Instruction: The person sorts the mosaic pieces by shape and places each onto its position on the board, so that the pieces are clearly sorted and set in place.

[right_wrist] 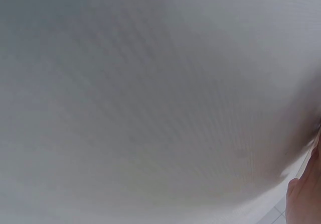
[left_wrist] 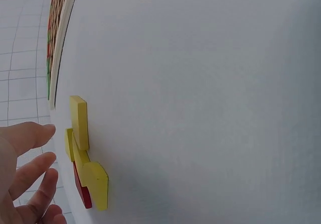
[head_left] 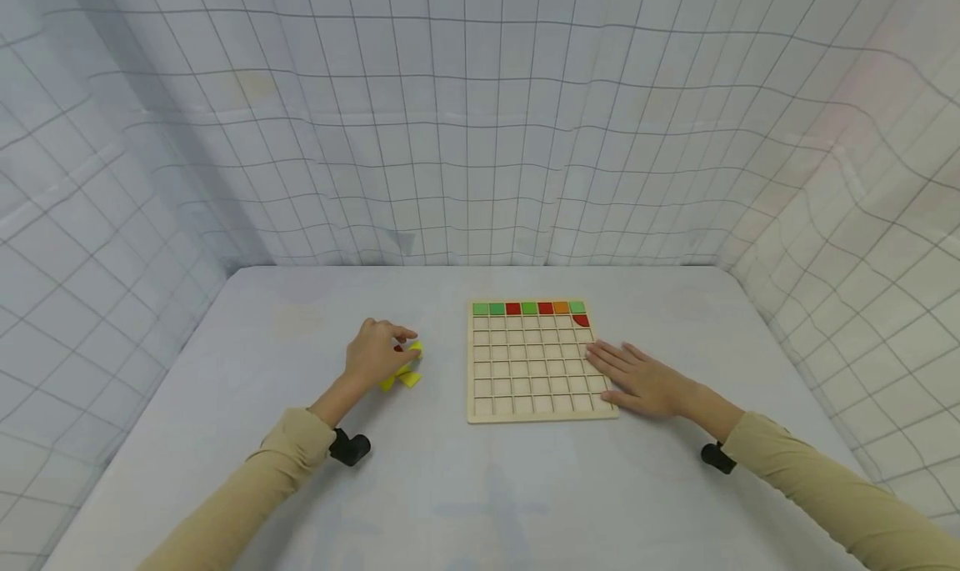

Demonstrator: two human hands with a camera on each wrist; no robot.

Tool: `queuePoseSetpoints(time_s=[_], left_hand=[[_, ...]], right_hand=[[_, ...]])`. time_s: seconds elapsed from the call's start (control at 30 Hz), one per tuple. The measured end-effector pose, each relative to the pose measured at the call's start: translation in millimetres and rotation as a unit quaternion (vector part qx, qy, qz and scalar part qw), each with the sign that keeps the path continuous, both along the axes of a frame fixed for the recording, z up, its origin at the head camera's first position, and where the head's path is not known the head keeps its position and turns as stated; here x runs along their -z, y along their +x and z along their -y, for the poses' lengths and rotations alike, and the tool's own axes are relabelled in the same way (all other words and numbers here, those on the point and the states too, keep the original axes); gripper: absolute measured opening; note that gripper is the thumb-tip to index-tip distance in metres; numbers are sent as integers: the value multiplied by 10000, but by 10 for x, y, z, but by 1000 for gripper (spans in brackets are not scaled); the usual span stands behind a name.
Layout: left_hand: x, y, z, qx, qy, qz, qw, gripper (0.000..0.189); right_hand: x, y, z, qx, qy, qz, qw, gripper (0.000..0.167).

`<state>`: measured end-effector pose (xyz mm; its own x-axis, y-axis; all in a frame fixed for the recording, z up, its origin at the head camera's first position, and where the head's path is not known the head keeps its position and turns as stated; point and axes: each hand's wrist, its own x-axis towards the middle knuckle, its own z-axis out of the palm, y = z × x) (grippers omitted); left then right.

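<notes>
The left hand point(head_left: 372, 350) hangs over a small heap at the left of the board, its grip loose and partly open, the fingers bent a little. In the left wrist view a gap shows between its fingertips point(left_wrist: 45, 160) and nothing sits in it. Right by them, the yellow pieces point(left_wrist: 98, 185) overlap one another, some leaning, with a red piece point(left_wrist: 81, 188) beneath. From head height the hand covers part of the heap, so a light touch is hard to rule out.

The right hand point(head_left: 648, 383) lies flat with its fingers straight, the fingertips resting on the right edge of the wooden board point(head_left: 542, 419); its grip is fully open and holds nothing. The right wrist view catches only a sliver of that hand at its edge.

The board lies flat on the white desk point(head_left: 450, 496), between the hands. Coloured tiles point(head_left: 529, 308) fill its far row: greens, reds and one orange. A rounded red tile point(head_left: 581, 320) sits in the second row, in the rightmost square.
</notes>
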<state>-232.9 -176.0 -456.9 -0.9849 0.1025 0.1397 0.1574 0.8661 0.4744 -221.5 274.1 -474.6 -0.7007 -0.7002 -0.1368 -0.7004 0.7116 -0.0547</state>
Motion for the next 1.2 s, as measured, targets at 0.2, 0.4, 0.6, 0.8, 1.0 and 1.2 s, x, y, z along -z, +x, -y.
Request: queuePoseSetpoints(time_s=[0.2,0.4,0.6,0.8,1.0,1.2], left_hand=[[17,10,-7,-29,-10,157,9999,31],[27,19,-25,-35,-2,252,9997,29],[25,-17,-58,-76,-130,315,9994,24],[-22,-67,-122,-118,-212,483,9985,18],[-49,-101,-153,-65,-325,513,9981,16],[-32,-128,-160,-108,-453,413,9981,26]], right_hand=[[22,-6,-16,-47,-28,-61,10000,69],[36,-12,-12,-30,-14,-29,10000,70],[17,-9,-7,-75,16,-93,9999,70],[-30,-3,16,-83,20,-58,9999,70],[-36,-8,22,-60,51,-24,10000,70],[-34,-6,2,-31,31,11,10000,70]])
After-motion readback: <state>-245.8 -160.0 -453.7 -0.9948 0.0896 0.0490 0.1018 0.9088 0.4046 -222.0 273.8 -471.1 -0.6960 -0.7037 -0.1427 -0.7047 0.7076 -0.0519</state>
